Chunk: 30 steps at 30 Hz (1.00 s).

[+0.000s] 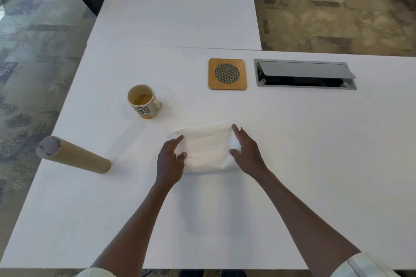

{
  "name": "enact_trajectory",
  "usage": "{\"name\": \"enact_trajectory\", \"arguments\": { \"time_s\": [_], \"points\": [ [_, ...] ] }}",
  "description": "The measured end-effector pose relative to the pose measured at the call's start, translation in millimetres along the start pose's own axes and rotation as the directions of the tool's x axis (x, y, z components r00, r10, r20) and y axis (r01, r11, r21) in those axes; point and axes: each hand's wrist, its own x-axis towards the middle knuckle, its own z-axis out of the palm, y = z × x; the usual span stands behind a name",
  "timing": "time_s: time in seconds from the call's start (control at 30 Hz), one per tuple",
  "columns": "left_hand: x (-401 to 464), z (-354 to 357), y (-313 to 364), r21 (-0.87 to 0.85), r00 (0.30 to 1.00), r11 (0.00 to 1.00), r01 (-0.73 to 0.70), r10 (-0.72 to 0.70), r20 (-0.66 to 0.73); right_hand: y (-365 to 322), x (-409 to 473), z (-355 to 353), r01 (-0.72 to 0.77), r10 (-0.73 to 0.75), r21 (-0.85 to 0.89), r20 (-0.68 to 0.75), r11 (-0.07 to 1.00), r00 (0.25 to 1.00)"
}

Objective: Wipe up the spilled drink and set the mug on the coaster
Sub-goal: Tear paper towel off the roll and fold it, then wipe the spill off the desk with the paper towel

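A folded white paper towel (206,147) lies on the white table (292,164) in front of me. My left hand (171,159) holds its left edge and my right hand (246,150) holds its right edge. A cream mug (144,101) with dark lettering and an orange base stands upright to the upper left, its handle pointing right, with a little brown liquid inside. A square wooden coaster (227,74) with a round mesh centre lies further back. I can make out no clear spill on the white surface.
An empty cardboard towel tube (74,155) lies on its side near the table's left edge. A grey cable hatch (305,74) with its lid raised is set into the table right of the coaster. A second table (180,7) adjoins behind.
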Motion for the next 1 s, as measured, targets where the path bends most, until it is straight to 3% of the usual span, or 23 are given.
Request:
{"name": "enact_trajectory", "arguments": {
  "time_s": [0.1, 0.2, 0.27, 0.37, 0.43, 0.53, 0.67, 0.8, 1.0],
  "points": [
    [5.0, 9.0, -10.3, 0.141, 0.999, 0.99, 0.021, -0.028, 0.046, 8.9, 2.2, 10.8, -0.012, 0.015, -0.129, 0.016, 0.992, 1.0],
    [2.6, 13.8, -19.0, 0.241, 0.997, 0.97, 0.009, -0.027, 0.072, 16.4, -0.6, 20.8, 0.0, -0.018, -0.38, -0.045, 0.925, 0.999],
    [0.3, 15.2, -22.9, 0.303, 0.998, 0.953, -0.021, 0.001, 0.067, 15.8, -1.8, 27.6, 0.108, -0.137, -0.497, -0.022, 0.861, 0.99],
    [0.2, 16.7, -26.1, 0.324, 0.999, 0.946, -0.025, 0.014, 0.039, 12.4, 0.8, 44.8, 0.353, -0.313, -0.574, 0.171, 0.739, 0.934],
    [0.6, 17.6, -28.1, 0.33, 0.999, 0.943, -0.04, 0.03, 0.036, 12.2, 2.6, 57.5, 0.438, -0.336, -0.586, 0.281, 0.682, 0.899],
    [-2.3, 16.3, -34.3, 0.327, 0.996, 0.941, -0.083, 0.085, 0.007, 17.0, 3.9, 71.1, 0.45, -0.29, -0.585, 0.351, 0.675, 0.891],
    [-8.3, 6.4, -55.5, 0.443, 0.99, 0.895, -0.05, 0.102, -0.094, 23.4, 5.1, 77.3, 0.441, -0.276, -0.593, 0.351, 0.674, 0.895],
    [-21.3, -2.0, -81.2, 0.578, 0.991, 0.816, -0.014, 0.088, -0.1, 22.9, 4.0, 79.9, 0.435, -0.29, -0.565, 0.331, 0.701, 0.898],
    [-19.4, 2.2, -85.3, 0.6, 0.987, 0.8, -0.001, 0.095, -0.126, 12.2, -1.3, 97.1, 0.508, -0.393, -0.529, 0.322, 0.68, 0.861]
  ]
}}
